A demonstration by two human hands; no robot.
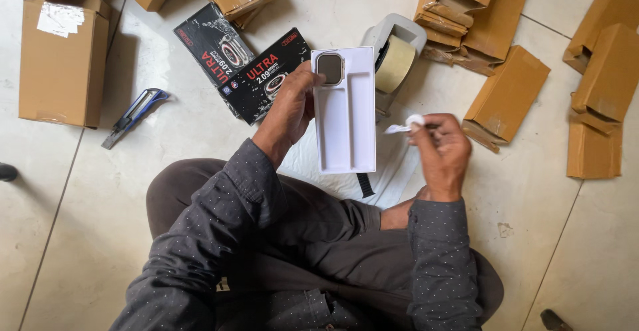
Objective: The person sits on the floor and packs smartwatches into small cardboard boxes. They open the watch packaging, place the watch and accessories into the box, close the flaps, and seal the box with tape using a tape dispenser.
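My left hand (291, 108) grips the white tray (344, 111) by its left edge, fingers clamped around it, holding it in the centre of the frame above my lap. My right hand (440, 151) sits just to the tray's right, fingertips pinched together on a small white charger puck (413, 121) with a short cable end sticking out toward the tray.

The tray stands with its long axis running top to bottom in the frame, nearly vertical. A watch face (330, 68) sits in the square recess at its upper end, and a long empty slot runs down the rest. A dark strap (364, 184) pokes out below the bottom edge.

I judge the grip on the tray one-sided, so a tilt toward the floor could let the watch face slip out of its recess. The puck is held by fingertips only, and I think it could drop onto the tiles.

Behind the tray, in the upper middle, stands a tape dispenser (394, 51). Two black boxes (246, 65) lie to its left, a blue utility knife (135, 115) further left, and brown cartons (63, 61) ring the upper edge and right side.
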